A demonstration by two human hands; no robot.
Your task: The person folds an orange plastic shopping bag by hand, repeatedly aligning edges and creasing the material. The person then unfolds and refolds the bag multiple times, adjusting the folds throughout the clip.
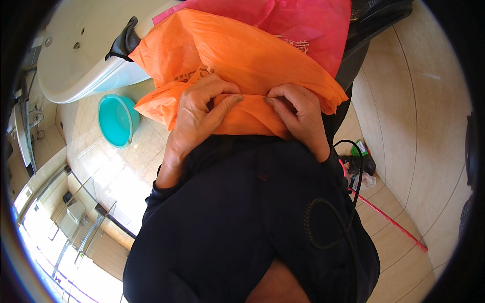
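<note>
An orange fabric bag (242, 49) with dark printing lies bunched up in front of my body. My left hand (201, 108) pinches a fold of its edge between thumb and fingers. At the other end of this short, taut stretch, my right hand (297, 111) grips the same edge between thumb and forefinger. Beneath and beyond the orange bag is a pink-red fabric bag (314, 22) with white writing. A grey cloth (126, 39) with a dark border sticks out at the orange bag's far left corner, over the bathtub rim. What supports the bags is mostly hidden.
A white bathtub (91, 72) stands at the upper left, with a turquoise plastic basin (118, 121) on the tiled floor beside it. Black material (379, 22) is at the upper right. Near the right wall lie small rubbish (363, 181) and a red stick (394, 221). A black cable hangs by my right side.
</note>
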